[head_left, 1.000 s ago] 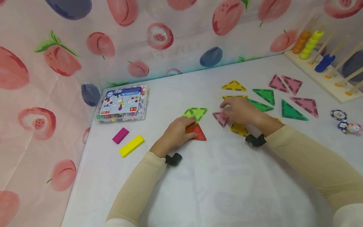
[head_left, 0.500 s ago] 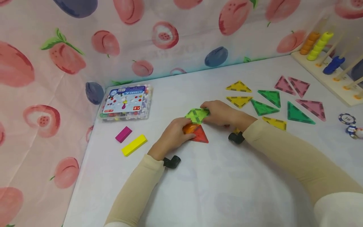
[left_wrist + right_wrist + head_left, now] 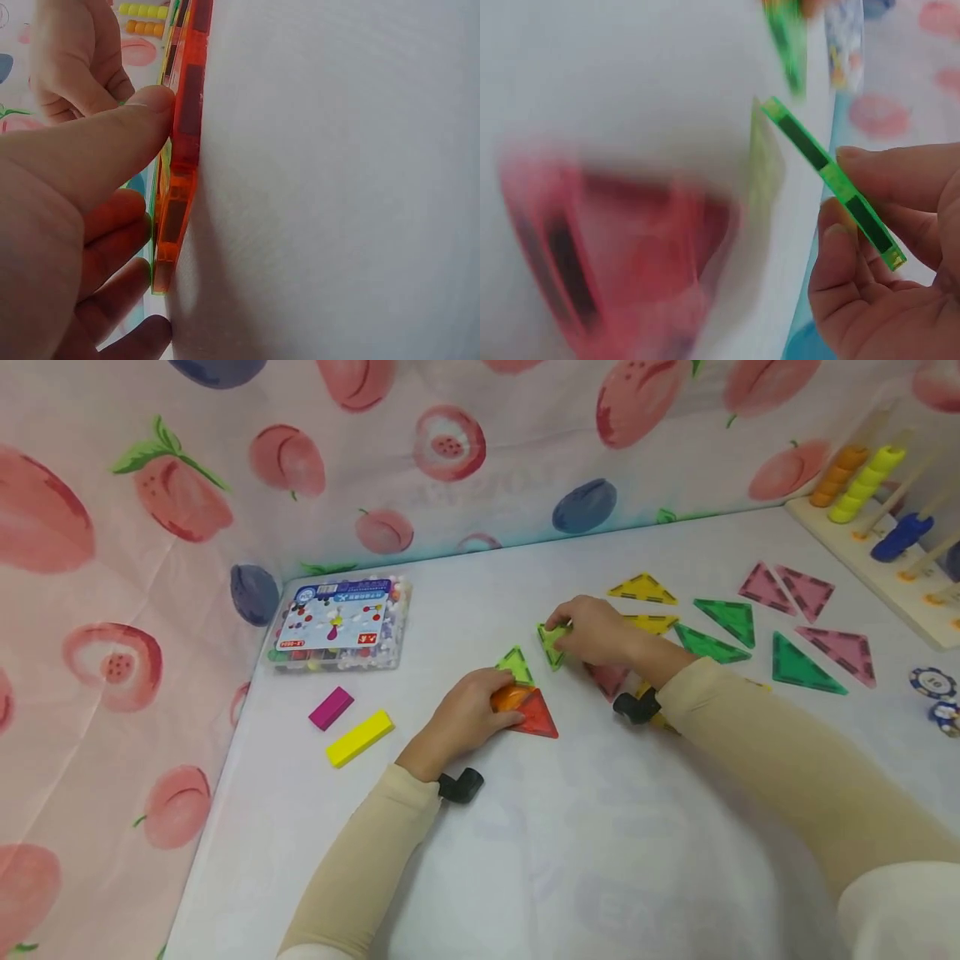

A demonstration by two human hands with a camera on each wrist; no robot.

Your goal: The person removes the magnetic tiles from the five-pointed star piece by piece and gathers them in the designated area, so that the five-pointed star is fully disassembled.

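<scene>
My right hand (image 3: 592,631) pinches a light green triangular magnetic tile (image 3: 551,645) between thumb and fingers; the right wrist view shows this tile (image 3: 836,184) edge-on. To its left, my left hand (image 3: 467,714) holds a red triangular tile (image 3: 536,717) and an orange tile (image 3: 513,697), which lie edge to edge. In the left wrist view the thumb presses on the red tile (image 3: 187,112), with curled fingers by the orange tile (image 3: 172,225). A second light green triangle (image 3: 516,665) lies just above the orange one. Beneath the right hand is a pink triangle (image 3: 606,678), partly hidden.
Yellow tiles (image 3: 642,588), green tiles (image 3: 805,665) and pink tiles (image 3: 838,652) lie to the right. A wooden bead stacker (image 3: 873,539) stands at the back right, a poker chip (image 3: 932,682) before it. Leftward are a clear bead box (image 3: 337,625), a yellow block (image 3: 360,737) and a purple block (image 3: 331,707).
My right hand went from the pink tile to the paired light green triangles, then drew one away to the right. My left hand has stayed on the red and orange tiles.
</scene>
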